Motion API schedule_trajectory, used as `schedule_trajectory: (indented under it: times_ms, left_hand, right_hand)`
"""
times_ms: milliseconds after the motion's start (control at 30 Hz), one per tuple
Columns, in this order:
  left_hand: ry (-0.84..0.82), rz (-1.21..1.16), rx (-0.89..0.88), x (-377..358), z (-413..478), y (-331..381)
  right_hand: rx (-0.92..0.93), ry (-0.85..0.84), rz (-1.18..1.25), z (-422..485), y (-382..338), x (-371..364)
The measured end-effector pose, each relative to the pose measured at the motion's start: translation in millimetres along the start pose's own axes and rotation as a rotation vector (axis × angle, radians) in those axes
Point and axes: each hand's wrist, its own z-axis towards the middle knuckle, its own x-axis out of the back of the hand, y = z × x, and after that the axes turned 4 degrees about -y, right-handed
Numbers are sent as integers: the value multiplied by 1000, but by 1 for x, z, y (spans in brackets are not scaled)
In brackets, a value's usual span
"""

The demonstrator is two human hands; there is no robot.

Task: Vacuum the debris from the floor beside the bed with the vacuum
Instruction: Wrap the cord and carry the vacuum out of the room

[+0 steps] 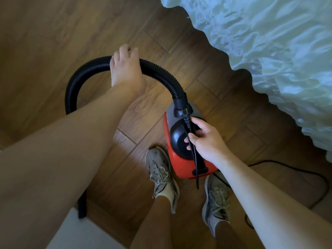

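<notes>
While the person stands on the wooden floor (53,42) looking down, the red vacuum (175,162) sits just ahead of and between the two shoes, touching or nearly touching the left shoe (161,173) and close to the right shoe (217,200). It lies beside the bed (269,51), whose pale, rumpled cover fills the upper right corner and hangs down to the floor.

The right grip (204,139) is wrapped round the black handle (202,166) on top of the vacuum. Its fingertips show under the handle on the left side, and its thumb reaches up toward the hose socket. A black cord (196,175) runs along the handle beneath that grip. Its plug lies near the thumb, and its loose end hangs off the back of the vacuum between the shoes. More black cable trails over the floor at the right, near the foot of the bed cover.

The ribbed black hose (161,72) rises from the front of the vacuum, arches leftward, then drops behind the left forearm; a dark tube end shows low on the left. The left grip (125,69) lies over the top of that arch with the hose under its palm, thumb on the near side and fingers curled over the far side, holding it.
</notes>
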Motion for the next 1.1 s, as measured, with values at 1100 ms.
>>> schedule_trajectory:
  times_ms: [1100]
  left_hand:
    - [-58,-280,346,-13,-148,-41]
  right_hand:
    - [53,86,-119,-5,13,-1]
